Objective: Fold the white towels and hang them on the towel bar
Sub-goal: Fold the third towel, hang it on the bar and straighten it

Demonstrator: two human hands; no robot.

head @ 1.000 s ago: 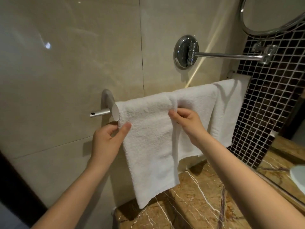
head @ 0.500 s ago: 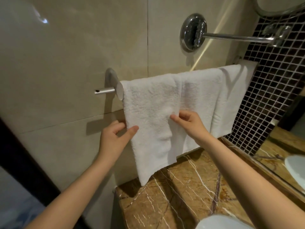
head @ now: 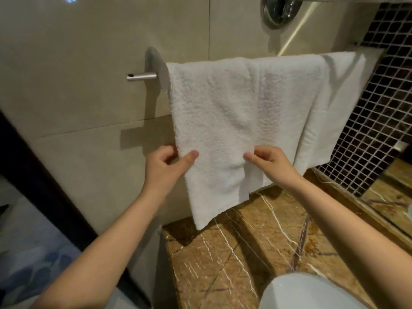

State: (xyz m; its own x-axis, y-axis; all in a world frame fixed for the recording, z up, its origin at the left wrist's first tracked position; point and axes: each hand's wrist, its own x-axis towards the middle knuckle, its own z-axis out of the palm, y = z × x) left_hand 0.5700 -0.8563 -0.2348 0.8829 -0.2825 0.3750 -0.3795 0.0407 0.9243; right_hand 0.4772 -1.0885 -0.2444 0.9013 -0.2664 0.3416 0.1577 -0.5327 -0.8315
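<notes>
A folded white towel hangs over the towel bar at its left end, lower edge down near the counter. More white towel hangs beside it on the right, partly behind it. My left hand pinches the front towel's left edge between thumb and fingers, low down. My right hand pinches its right edge at the same height. The bar is hidden under the towels except for its left stub and round wall mount.
A brown marble counter lies right below the towels, with a white basin rim at the bottom. A chrome wall mount sits above the bar. Dark mosaic tiles cover the right wall. A dark door frame runs along the left.
Both hands have slid down the front towel's two side edges, from just under the bar to its lower part. The view has tipped downward.
</notes>
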